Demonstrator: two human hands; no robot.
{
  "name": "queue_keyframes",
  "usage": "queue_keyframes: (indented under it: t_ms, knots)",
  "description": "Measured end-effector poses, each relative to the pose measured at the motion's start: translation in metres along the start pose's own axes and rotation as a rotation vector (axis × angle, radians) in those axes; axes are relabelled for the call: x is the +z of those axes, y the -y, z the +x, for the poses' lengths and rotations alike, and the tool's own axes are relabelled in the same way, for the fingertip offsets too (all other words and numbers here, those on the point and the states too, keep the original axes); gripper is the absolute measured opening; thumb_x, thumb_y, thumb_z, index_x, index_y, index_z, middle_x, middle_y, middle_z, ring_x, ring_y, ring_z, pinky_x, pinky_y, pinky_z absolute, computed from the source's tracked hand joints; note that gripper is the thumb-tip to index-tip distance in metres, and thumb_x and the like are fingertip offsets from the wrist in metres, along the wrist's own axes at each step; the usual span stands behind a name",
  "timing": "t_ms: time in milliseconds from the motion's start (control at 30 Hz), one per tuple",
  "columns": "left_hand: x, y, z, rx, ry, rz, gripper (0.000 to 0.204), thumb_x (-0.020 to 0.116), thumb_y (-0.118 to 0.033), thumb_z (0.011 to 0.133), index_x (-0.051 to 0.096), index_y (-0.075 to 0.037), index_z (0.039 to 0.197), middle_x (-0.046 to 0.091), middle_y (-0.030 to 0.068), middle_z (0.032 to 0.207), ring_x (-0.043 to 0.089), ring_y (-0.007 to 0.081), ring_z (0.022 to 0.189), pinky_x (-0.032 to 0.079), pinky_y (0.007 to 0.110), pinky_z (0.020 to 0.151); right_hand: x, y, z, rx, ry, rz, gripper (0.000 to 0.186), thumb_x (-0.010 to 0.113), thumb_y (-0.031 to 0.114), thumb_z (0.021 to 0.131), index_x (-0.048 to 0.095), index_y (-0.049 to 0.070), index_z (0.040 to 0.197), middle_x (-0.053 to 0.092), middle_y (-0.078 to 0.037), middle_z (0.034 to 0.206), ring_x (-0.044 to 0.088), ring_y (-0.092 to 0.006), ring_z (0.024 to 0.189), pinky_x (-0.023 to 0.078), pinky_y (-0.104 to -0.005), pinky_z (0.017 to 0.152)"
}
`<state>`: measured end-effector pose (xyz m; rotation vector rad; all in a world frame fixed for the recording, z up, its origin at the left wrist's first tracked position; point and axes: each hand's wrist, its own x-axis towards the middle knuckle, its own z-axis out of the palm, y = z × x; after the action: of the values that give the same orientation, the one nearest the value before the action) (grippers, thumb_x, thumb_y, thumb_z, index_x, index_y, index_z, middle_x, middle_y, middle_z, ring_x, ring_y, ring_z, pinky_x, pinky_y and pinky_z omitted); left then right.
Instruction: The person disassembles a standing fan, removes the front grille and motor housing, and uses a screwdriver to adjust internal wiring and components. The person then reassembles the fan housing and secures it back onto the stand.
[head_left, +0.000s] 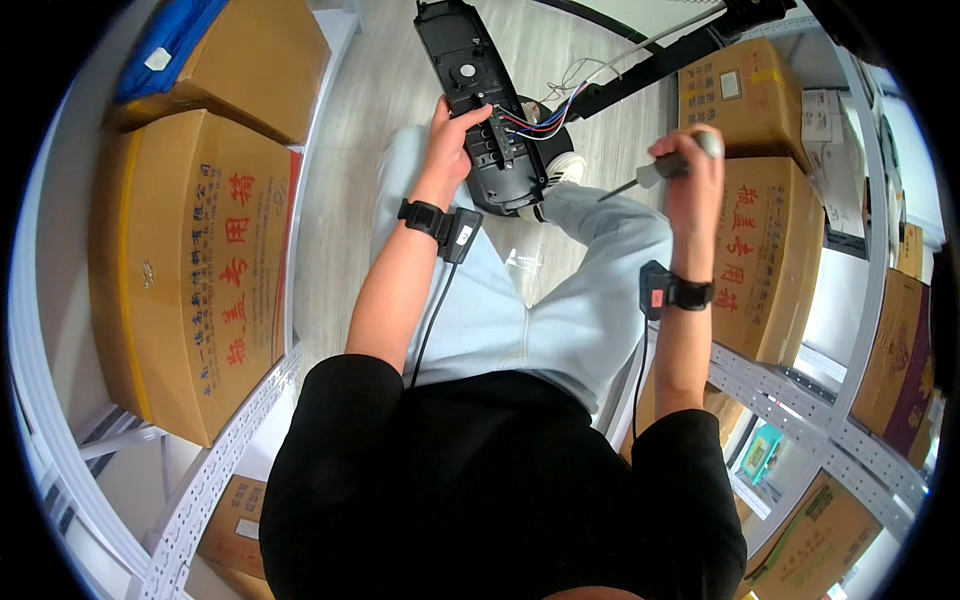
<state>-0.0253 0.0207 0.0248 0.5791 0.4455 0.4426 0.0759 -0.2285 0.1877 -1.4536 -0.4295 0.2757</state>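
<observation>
My left hand [450, 140] steadies the black housing [480, 110] on my knee, fingertip pressed at its exposed wiring [540, 118], while my right hand [692, 170] is closed round a screwdriver [660, 172] held clear, so I judge the inside work unfinished.

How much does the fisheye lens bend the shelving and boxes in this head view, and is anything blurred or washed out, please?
In the head view, the metal shelf rails and cardboard boxes curve strongly toward the black round rim; the centre stays sharp, with the left hand on the black device and the right hand gripping a screwdriver; light is even, with mild glare at the right edge.
</observation>
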Motion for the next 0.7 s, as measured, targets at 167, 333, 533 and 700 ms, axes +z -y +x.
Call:
queue_keyframes:
  t_ms: [167,333,533,700]
  knots:
    - [0.003,-0.006,-0.002,-0.01,-0.004,-0.01,0.046,0.07,0.006,0.082,0.05,-0.004,0.121,0.064,0.0087,0.108,0.067,0.0217,0.095,0.057,0.038,0.081,-0.004,-0.101,0.019,0.356,0.205,-0.477,0.021,0.073,0.019,0.083,0.068,0.007,0.1,0.066,-0.002,0.076,0.063,-0.0098,0.065,0.046,-0.0251,0.053]
    - [0.003,-0.002,0.0,0.014,0.008,0.003,0.047,0.071,0.005,0.082,0.05,-0.004,0.123,0.064,0.0087,0.11,0.066,0.0214,0.096,0.057,0.037,0.083,0.003,-0.203,0.034,0.515,0.243,-0.747,0.04,0.076,0.023,0.078,0.069,0.007,0.114,0.07,-0.008,0.074,0.07,-0.0155,0.063,0.054,-0.0306,0.058]
    - [0.01,-0.007,-0.005,0.019,-0.018,0.027,0.049,0.07,0.006,0.082,0.05,-0.004,0.125,0.064,0.008,0.111,0.065,0.0197,0.099,0.055,0.034,0.085,0.004,-0.261,0.053,0.104,0.445,-0.952,0.042,0.074,0.021,0.074,0.067,0.007,0.114,0.068,-0.021,0.11,0.063,-0.0389,0.106,0.05,-0.0441,0.093]
    - [0.013,-0.012,-0.009,-0.033,-0.03,0.02,0.046,0.069,0.006,0.083,0.05,-0.004,0.124,0.064,0.0082,0.112,0.066,0.0194,0.097,0.057,0.034,0.084,-0.009,-0.3,0.078,0.279,0.477,-1.0,0.065,0.081,0.028,0.072,0.061,0.01,0.131,0.071,-0.016,0.107,0.067,-0.027,0.105,0.051,-0.0351,0.092]
